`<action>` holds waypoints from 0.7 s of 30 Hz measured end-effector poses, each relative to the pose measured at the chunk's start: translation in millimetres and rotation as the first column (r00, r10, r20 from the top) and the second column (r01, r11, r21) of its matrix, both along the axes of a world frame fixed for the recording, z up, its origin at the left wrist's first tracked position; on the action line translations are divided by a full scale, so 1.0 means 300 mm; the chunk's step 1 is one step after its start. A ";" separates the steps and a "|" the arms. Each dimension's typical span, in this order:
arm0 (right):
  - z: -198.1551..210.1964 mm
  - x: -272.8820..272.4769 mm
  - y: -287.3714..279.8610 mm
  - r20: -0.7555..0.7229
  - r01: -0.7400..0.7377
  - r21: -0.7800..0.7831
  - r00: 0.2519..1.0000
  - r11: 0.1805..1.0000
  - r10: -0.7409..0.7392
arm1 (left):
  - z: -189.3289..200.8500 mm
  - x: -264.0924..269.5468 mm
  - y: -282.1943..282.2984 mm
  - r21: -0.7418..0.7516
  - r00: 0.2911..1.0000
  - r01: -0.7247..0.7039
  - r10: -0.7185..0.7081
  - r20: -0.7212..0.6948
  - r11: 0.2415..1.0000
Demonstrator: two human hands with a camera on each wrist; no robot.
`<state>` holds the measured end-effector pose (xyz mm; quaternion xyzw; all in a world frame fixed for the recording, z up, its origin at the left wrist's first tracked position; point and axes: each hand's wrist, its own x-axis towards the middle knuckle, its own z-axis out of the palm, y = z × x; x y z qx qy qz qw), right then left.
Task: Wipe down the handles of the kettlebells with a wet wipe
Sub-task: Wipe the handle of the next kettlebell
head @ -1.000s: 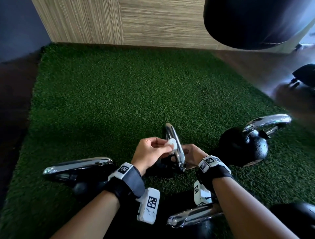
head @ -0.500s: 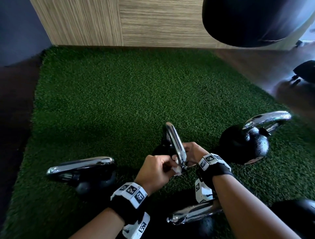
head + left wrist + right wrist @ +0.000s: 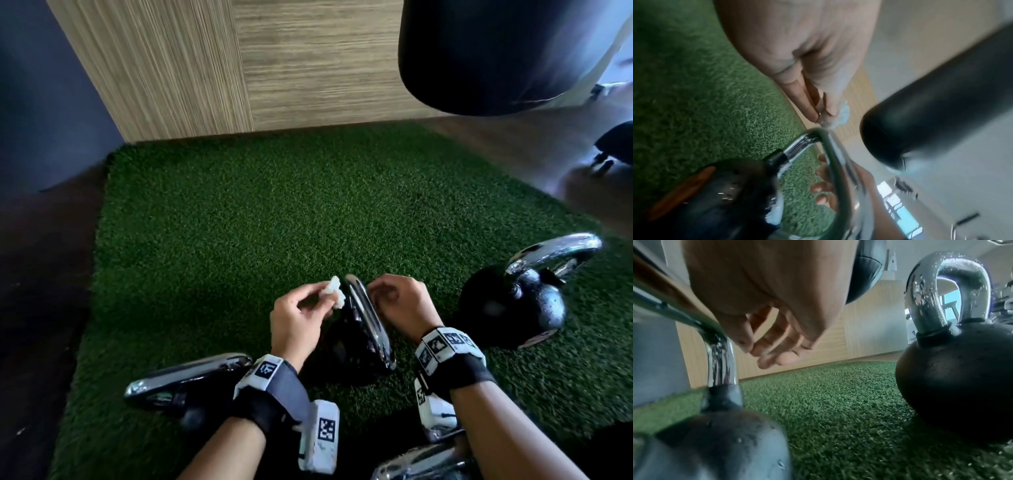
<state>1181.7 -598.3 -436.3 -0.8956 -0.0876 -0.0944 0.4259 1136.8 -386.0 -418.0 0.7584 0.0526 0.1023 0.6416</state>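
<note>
A crumpled white wet wipe (image 3: pixel 334 291) (image 3: pixel 842 113) is pinched between the thumb and fingertips of my left hand (image 3: pixel 325 298) (image 3: pixel 822 116). It sits at the far top bend of the middle kettlebell's chrome handle (image 3: pixel 368 318) (image 3: pixel 838 162). That black kettlebell (image 3: pixel 346 353) stands on green turf. My right hand (image 3: pixel 380 291) (image 3: pixel 772 353) hovers just right of the handle (image 3: pixel 719 350), fingers loosely curled and holding nothing.
Three more chrome-handled black kettlebells stand on the turf mat (image 3: pixel 239 222): one at the right (image 3: pixel 513 308) (image 3: pixel 953 382), one at the left (image 3: pixel 185 380), one by my right forearm (image 3: pixel 421 462). A black punching bag (image 3: pixel 496 51) hangs at the upper right. A wood-panelled wall (image 3: pixel 274 68) lies behind.
My left hand has slid the wipe from the near end of the middle handle up to its far bend. My right hand has come off the handle and risen beside it.
</note>
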 end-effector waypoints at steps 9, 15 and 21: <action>0.047 -0.014 -0.039 -0.090 -0.200 0.527 0.953 0.826 0.289 | 0.055 0.077 -0.062 -0.226 0.986 0.125 -0.146 -0.077 0.966; 0.069 -0.011 -0.025 -0.066 -0.175 0.411 0.973 0.894 0.221 | 0.089 0.078 -0.078 -0.170 0.971 0.217 -0.230 -0.061 0.961; 0.056 -0.005 -0.030 -0.013 0.031 0.462 1.000 0.887 -0.028 | 0.047 0.037 -0.043 0.425 0.973 0.227 -0.187 -0.134 0.876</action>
